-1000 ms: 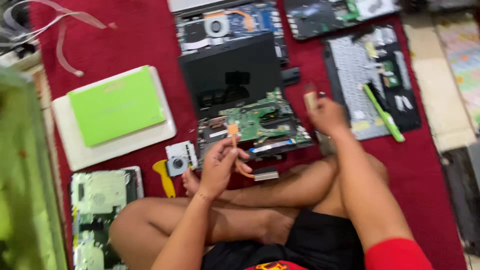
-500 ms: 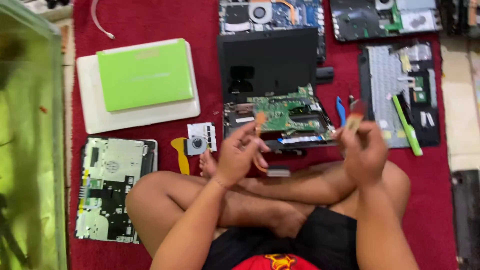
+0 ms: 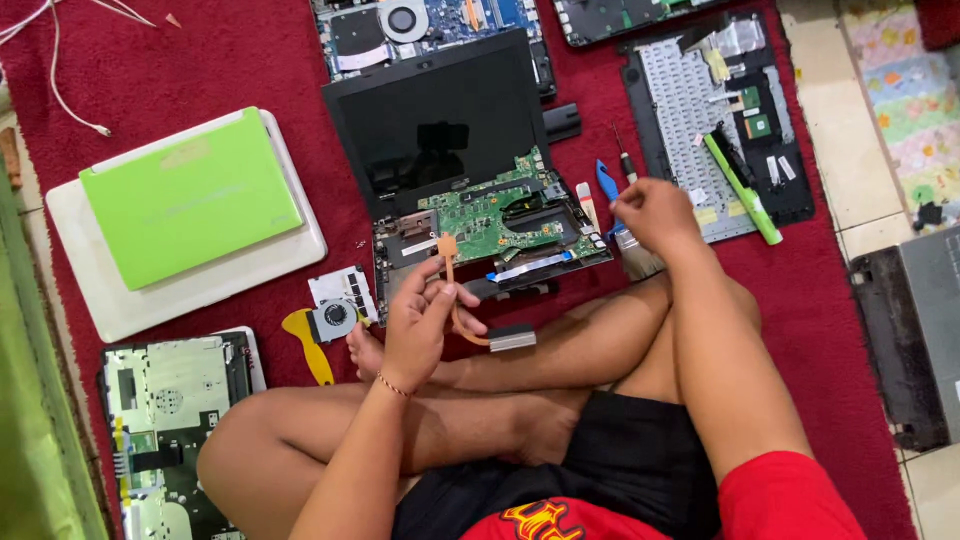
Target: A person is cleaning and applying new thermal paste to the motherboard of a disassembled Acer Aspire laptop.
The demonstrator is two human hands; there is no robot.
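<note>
- While the person sits cross-legged on the red carpet [image 3: 220, 70], the head view shows the left hand [image 3: 420, 325] curled around a copper heat pipe [image 3: 455, 300], thumb and fingers pinched on its thin stem.
- That heat pipe rises to a small copper plate just above the fingers and bends down to a grey finned block [image 3: 512, 338] lying against the shin.
- Further right, the right hand [image 3: 655, 212] is closed around a brush [image 3: 638, 258], whose pale bristles point down beside the knee.
- Just ahead of both hands lies an opened black laptop [image 3: 440, 125], its green motherboard [image 3: 490, 215] exposed below the dark screen.
- Left of the left hand, a small fan [image 3: 335, 318] sits on a white bracket, touching a yellow pry tool [image 3: 305, 345].
- Between the laptop and the right hand lie a blue tool [image 3: 606, 182] and a thin screwdriver [image 3: 624, 158].
- Far left rests a green laptop [image 3: 190, 195] stacked on a white one.
- Right of the hand, a removed keyboard panel [image 3: 690, 105] carries a green stick-shaped tool [image 3: 742, 190].
</note>
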